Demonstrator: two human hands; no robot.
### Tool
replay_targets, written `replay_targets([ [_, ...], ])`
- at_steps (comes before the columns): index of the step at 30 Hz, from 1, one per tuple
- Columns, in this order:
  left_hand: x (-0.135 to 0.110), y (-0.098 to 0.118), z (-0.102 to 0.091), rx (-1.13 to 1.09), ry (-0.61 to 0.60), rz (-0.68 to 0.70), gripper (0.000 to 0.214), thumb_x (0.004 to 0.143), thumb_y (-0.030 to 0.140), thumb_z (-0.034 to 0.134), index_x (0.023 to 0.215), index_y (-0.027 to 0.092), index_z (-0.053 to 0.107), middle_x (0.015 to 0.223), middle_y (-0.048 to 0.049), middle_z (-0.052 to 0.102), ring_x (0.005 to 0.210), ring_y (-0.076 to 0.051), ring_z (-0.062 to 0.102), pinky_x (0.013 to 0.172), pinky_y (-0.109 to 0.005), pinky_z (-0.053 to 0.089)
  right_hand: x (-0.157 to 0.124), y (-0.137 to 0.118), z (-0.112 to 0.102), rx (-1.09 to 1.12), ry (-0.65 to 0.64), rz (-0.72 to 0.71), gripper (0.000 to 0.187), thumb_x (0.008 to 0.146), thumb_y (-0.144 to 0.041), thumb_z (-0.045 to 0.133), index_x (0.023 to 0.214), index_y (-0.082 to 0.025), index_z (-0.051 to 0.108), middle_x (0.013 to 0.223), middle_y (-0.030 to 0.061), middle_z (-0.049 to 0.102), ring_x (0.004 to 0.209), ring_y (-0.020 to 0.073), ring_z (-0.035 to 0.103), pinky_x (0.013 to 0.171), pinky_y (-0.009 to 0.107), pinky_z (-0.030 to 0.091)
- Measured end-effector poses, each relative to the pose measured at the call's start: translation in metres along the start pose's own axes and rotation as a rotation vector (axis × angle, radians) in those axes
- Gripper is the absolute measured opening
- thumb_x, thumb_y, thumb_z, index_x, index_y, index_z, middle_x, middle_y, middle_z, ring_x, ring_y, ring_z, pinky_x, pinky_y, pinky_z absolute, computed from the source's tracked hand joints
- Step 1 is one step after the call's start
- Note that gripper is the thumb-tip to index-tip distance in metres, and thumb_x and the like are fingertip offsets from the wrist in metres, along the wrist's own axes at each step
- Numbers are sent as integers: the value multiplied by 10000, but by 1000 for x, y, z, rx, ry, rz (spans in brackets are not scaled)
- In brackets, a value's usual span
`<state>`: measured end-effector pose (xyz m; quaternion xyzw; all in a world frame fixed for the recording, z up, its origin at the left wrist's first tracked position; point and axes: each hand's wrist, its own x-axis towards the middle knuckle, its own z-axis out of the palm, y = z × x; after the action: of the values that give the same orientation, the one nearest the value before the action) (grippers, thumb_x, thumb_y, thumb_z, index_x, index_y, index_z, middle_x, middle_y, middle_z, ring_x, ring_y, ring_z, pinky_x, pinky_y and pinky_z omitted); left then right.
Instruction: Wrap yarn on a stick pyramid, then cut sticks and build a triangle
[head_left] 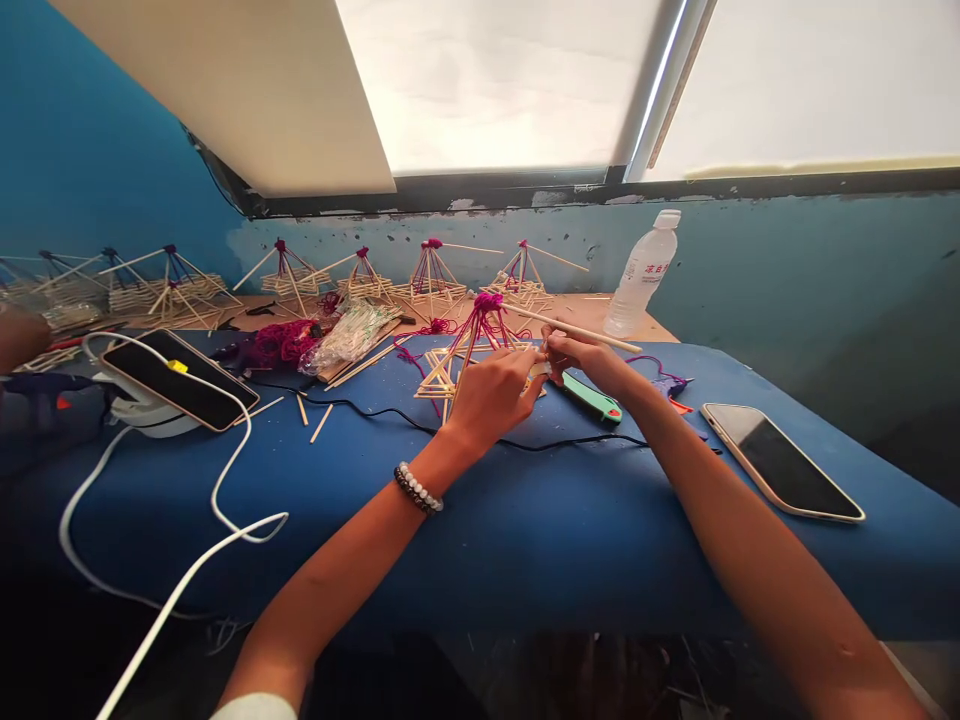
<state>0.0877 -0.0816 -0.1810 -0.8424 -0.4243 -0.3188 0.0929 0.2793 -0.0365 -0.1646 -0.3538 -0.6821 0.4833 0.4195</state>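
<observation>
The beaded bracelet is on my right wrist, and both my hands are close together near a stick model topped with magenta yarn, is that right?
Not quite: the head view shows the beaded bracelet on your left wrist, not the right. Your left hand and right hand are indeed close together near the stick model topped with magenta yarn.

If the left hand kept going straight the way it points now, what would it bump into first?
Most likely the right hand, which sits close in front of the left hand. The wooden stick shows just above the gap between them, though depth is hard to judge here.
</observation>
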Motion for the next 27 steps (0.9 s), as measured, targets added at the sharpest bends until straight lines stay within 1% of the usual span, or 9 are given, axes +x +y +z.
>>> replay_targets([
  [7,0,-1,2,-16,-19,28,191,1038,287,597,1179,204,695,1137,-59,794,1109,-233,735,806,-307,540,0,1,2,9,5,16,416,807,-549,759,906,-213,533,712,-35,565,537,121,564,509,276,496],
  [12,0,0,1,-2,-20,16,191,1043,280,581,1172,200,698,1123,-59,795,1096,-236,740,788,-313,539,1,5,1,-12,9,7,414,832,-568,731,912,-211,538,742,-22,599,525,123,573,503,284,491],
  [17,-1,1,0,4,-32,29,213,1034,296,605,1200,192,688,1111,-59,794,1105,-226,734,786,-302,532,0,4,3,-21,39,-8,408,838,-567,731,854,-212,530,734,-30,578,532,117,570,514,286,503],
  [19,-1,1,0,19,-15,36,201,1021,287,626,1187,195,693,1097,-54,796,1089,-226,734,773,-301,529,0,3,4,-18,45,-17,402,843,-562,729,849,-214,527,725,-33,582,521,115,568,505,282,493],
  [22,-2,-1,0,21,51,39,183,1008,296,650,1164,219,705,1095,-36,801,1058,-222,730,773,-305,530,-1,-1,4,-38,52,-46,363,858,-523,721,843,-217,524,658,-44,577,499,115,561,492,268,466],
  [25,-1,-2,-4,-15,117,-14,187,986,299,687,1161,242,716,1072,-18,808,1030,-217,728,793,-309,539,-3,-6,4,-72,53,-109,304,895,-473,693,865,-218,530,590,-52,577,484,110,539,482,247,430],
  [27,0,-2,-6,-51,132,-50,200,970,282,709,1164,238,722,1053,-12,813,1021,-216,732,817,-314,545,-4,-9,3,-88,50,-146,297,900,-465,694,871,-214,537,567,-54,579,470,100,512,469,235,404],
])
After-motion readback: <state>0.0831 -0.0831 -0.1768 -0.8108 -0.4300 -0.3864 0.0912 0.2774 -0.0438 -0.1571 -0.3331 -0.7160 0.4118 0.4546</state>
